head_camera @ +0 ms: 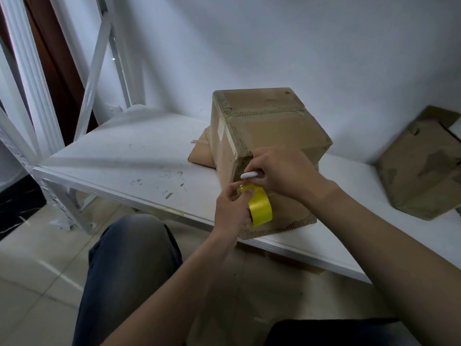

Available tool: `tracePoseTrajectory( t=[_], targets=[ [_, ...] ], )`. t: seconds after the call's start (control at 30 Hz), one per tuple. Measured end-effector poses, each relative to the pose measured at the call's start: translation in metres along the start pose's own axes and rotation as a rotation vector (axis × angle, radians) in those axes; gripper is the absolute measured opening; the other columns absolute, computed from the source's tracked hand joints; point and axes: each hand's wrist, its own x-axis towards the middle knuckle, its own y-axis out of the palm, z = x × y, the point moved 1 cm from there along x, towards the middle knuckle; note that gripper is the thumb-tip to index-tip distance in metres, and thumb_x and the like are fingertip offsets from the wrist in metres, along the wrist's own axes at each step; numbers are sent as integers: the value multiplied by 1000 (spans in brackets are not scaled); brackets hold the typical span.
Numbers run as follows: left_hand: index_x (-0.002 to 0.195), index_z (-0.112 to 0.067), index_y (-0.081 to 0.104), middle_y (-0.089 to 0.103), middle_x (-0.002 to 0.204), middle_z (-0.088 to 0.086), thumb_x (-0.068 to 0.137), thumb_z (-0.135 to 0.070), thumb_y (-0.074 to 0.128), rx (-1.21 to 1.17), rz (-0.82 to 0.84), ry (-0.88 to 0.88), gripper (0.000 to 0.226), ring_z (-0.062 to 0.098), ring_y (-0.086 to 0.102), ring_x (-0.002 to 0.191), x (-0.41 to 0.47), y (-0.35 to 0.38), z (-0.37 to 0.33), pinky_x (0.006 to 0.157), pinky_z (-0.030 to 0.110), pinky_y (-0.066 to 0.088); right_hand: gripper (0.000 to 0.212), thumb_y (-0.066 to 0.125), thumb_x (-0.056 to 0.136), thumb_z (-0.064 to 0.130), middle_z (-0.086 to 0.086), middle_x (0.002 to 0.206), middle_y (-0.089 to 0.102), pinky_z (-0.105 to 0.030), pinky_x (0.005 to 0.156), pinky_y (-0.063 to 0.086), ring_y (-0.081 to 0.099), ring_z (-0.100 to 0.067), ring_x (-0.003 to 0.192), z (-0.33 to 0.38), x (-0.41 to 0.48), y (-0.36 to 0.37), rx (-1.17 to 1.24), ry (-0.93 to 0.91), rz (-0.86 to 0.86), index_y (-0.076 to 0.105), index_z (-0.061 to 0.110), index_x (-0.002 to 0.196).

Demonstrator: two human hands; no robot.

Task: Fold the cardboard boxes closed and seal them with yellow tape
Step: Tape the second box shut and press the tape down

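Cardboard of the box (269, 126), on the white shelf (119, 156), is partly hidden behind both hands. A white tool (249, 175), mostly covered and not identifiable, is pinched in the right hand (284, 171). The yellow tape (260, 208) is gripped by the left hand (232, 211) with its fingers (247, 194), just below the tool, before the box's near corner. A second box (421, 171) is cut off at right.

Tape roll (260, 208): bright glossy yellow, the one vivid colour you see, just below centre.
Centre box (269, 126): dull brown cardboard, crossed by paler tan strips of old tape.
Box at right edge (419, 171): brown, blotched with darker patches.
Small tool (249, 175): white.
Tabletop (124, 156): white, flecked with dark scuffs.
Your trousers (129, 258): dark blue-grey, lower left.
Floor (37, 283): pale beige tiles.
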Motion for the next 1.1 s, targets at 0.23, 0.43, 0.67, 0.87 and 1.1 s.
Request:
tracePoseTrajectory(
  t=[0.23, 0.43, 0.67, 0.87, 1.1],
  targets=[
    [103, -32, 67, 70, 103, 4, 89, -29, 71, -4, -4, -14, 15, 27, 71, 96, -1, 1, -4, 68, 46, 64, 25, 58, 96, 48, 9, 84, 45, -28, 58, 30, 52, -14, 79, 6, 8, 10, -85, 29, 33, 75, 30, 99],
    [109, -31, 66, 67, 106, -1, 91, -28, 71, 50, 11, -6, 18, 24, 69, 96, 0, -2, -8, 64, 38, 64, 24, 62, 93, 51, 10, 94, 62, -25, 56, 29, 61, -16, 89, -8, -4, 13, -57, 86, -5, 76, 34, 102],
    [102, -26, 68, 68, 104, 7, 91, -21, 71, 143, -7, -37, 12, 35, 69, 100, 1, -4, 9, 81, 48, 62, 5, 72, 88, 40, 12, 80, 59, -26, 54, 25, 59, -17, 80, -50, -50, 15, -39, 300, -92, 75, 36, 90],
    [117, -25, 65, 66, 109, -2, 93, -28, 70, 280, 55, -35, 24, 25, 70, 96, -5, 7, 28, 77, 49, 63, 23, 66, 91, 53, 4, 85, 63, -27, 58, 36, 58, -19, 75, -96, -114, 53, 26, 676, 211, 71, 31, 93],
    [110, -36, 65, 65, 105, -16, 90, -29, 73, 468, 145, 13, 23, 14, 67, 102, -5, 26, 32, 87, 52, 60, 29, 66, 93, 49, 1, 86, 69, -29, 62, 50, 66, -18, 68, -130, -175, 107, 322, 951, 538, 71, 22, 102]
  ],
)
